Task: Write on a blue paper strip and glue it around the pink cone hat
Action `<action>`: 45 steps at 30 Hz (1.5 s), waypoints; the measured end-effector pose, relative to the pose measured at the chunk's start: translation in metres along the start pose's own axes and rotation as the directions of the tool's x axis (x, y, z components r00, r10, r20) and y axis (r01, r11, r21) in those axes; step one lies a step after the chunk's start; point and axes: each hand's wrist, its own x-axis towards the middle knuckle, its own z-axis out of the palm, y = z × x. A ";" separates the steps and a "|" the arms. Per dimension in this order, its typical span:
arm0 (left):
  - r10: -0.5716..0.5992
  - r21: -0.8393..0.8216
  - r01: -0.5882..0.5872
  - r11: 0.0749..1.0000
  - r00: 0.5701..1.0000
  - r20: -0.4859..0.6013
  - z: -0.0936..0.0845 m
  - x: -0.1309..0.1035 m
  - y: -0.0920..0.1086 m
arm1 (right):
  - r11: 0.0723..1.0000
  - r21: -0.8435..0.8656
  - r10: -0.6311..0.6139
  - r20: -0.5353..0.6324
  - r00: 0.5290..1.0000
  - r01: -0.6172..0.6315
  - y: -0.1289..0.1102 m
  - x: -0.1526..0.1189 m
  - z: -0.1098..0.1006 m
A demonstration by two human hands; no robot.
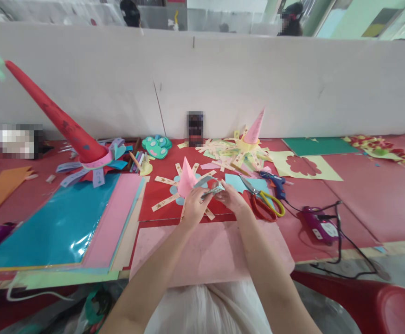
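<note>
Both of my hands meet over the middle of the red table. My left hand (196, 208) pinches one end of a small pale green printed strip (216, 188). The fingers of my right hand (233, 196) close on its other end. A grey-blue curved strip (205, 181) rises just above them. Behind my left hand stands a pink paper cone (186, 180), with light blue rounded pieces and cream star-marked strips (165, 202) spread around its base. Under my forearms lies a pink sheet (202, 255).
Scissors with red and yellow handles (265, 204), a blue glue gun (274, 183) and a purple power bank (322, 226) with black cable lie right. A tall red cone (63, 121) and blue sheets (56, 222) are left. Another pink cone (256, 127) stands behind.
</note>
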 end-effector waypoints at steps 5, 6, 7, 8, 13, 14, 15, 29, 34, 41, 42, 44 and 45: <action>0.013 0.020 -0.012 1.000 1.000 -0.015 0.001 0.000 -0.001 | 1.000 0.007 0.000 0.010 1.000 0.000 -0.001 0.000 -0.002; 0.017 0.022 -0.017 1.000 1.000 -0.014 0.001 0.000 0.000 | 1.000 0.004 0.000 0.015 1.000 0.000 -0.002 0.000 -0.002; 0.025 0.022 -0.025 0.999 1.000 -0.010 0.001 -0.001 0.001 | 1.000 -0.002 0.001 0.019 1.000 -0.001 -0.002 0.000 -0.001; 0.036 0.020 -0.036 0.999 0.999 -0.006 0.001 -0.001 0.002 | 1.000 -0.010 0.004 0.023 1.000 -0.004 -0.002 0.000 -0.001; 0.121 -0.006 -0.121 0.993 0.993 0.012 0.001 -0.002 0.006 | 0.997 -0.062 0.047 0.032 0.998 -0.045 -0.002 0.001 0.002; 0.137 -0.010 -0.137 0.991 0.991 0.012 0.001 -0.002 0.006 | 0.996 -0.071 0.058 0.034 0.998 -0.055 -0.001 0.001 0.002; 0.151 -0.014 -0.151 0.988 0.988 0.011 0.001 -0.002 0.007 | 0.995 -0.078 0.067 0.037 0.997 -0.064 -0.001 0.001 0.003; 0.246 0.006 -0.246 0.969 0.969 -0.008 -0.003 -0.001 0.013 | 0.990 -0.111 0.098 0.078 0.992 -0.089 0.002 0.001 0.000; 0.281 -0.011 -0.281 0.960 0.960 0.010 -0.003 0.001 0.012 | 0.988 -0.125 0.110 0.114 0.987 -0.095 0.004 0.001 -0.001; 0.284 0.009 -0.284 0.959 0.958 -0.046 -0.003 0.002 0.011 | 0.991 -0.120 0.068 0.117 0.991 -0.054 0.004 0.003 0.001; 0.281 0.016 -0.280 0.960 0.958 -0.059 -0.003 0.001 0.010 | 0.992 -0.119 0.062 0.114 0.992 -0.048 0.004 0.003 0.001; 0.268 0.033 -0.266 0.964 0.959 -0.094 -0.004 0.001 0.009 | 0.993 -0.114 0.041 0.102 0.994 -0.030 0.003 0.003 0.000; 0.260 0.041 -0.256 0.966 0.959 -0.114 -0.004 0.000 0.008 | 0.994 -0.110 0.026 0.095 0.995 -0.015 0.003 0.002 0.000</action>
